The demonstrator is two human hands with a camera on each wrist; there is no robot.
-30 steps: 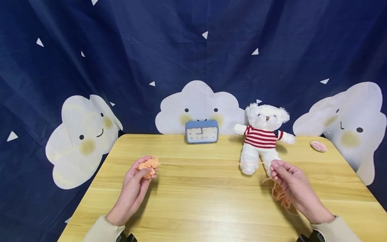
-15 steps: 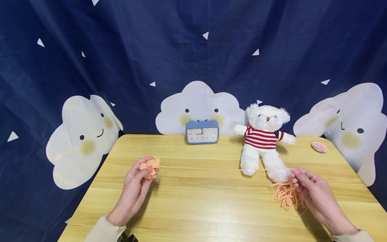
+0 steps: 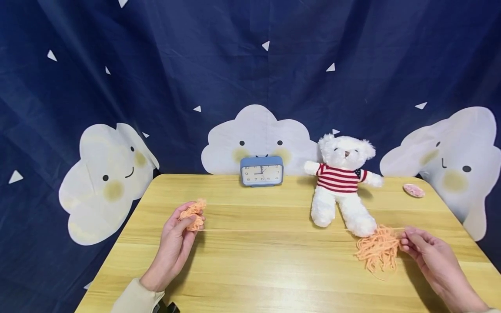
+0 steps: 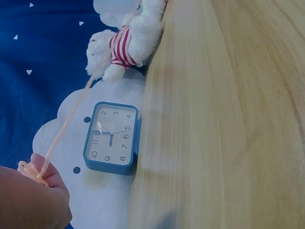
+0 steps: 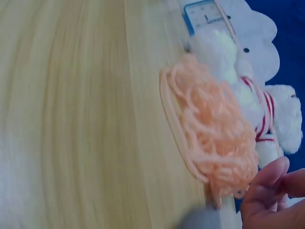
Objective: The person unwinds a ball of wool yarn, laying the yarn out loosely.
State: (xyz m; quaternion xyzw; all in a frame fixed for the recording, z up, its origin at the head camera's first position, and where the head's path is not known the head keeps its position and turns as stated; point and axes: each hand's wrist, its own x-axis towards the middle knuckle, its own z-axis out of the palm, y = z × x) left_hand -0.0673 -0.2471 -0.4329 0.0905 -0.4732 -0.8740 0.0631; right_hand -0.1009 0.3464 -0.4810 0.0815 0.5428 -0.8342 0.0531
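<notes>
My left hand (image 3: 174, 248) grips a small bundle of peach yarn (image 3: 192, 218), the thumb laid across it. A single yarn strand (image 3: 266, 230) runs nearly level from there over the table to the right. My right hand (image 3: 434, 258) pinches the strand between thumb and fingers. Just left of that hand is a loose tangle of the same yarn (image 3: 377, 250), close by the teddy bear's foot; whether it hangs or lies on the table I cannot tell. In the right wrist view the tangle (image 5: 209, 129) looks large, beside the right hand's fingertips (image 5: 274, 174).
A white teddy bear (image 3: 344, 174) in a striped sweater sits at the back right of the wooden table (image 3: 250, 269). A blue clock (image 3: 261, 171) stands at the back middle. A small pink oval object (image 3: 413, 190) lies near the far right corner. A navy cloud-print curtain (image 3: 235, 65) hangs behind.
My right hand has moved right and toward me, and the tangle has shifted slightly right. The strand between the hands is longer and lower. My left hand stays nearly in place.
</notes>
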